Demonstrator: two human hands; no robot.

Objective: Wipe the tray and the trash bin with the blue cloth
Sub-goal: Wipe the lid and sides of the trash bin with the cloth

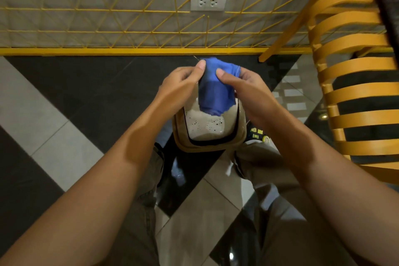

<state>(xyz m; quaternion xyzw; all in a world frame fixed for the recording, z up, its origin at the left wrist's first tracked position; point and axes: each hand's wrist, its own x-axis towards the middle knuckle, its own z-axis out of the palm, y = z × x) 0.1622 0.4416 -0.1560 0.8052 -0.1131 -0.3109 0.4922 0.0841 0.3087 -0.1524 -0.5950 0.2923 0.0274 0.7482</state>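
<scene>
The blue cloth [216, 88] hangs bunched between both my hands, held up over the trash bin. My left hand [183, 84] pinches its upper left edge with thumb and fingers. My right hand [241, 84] grips its upper right side. The trash bin [207, 147] is small and beige with a dark inner rim and a pale speckled lid, and it stands on the floor between my feet. The cloth's lower end covers the far part of the lid. No tray is in view.
An orange slatted chair [356, 84] stands close on the right. A yellow wire grid [108, 17] and a yellow bar [129, 51] run along the wall ahead, with a white power socket [209, 0]. The floor has black and pale tiles [54, 97].
</scene>
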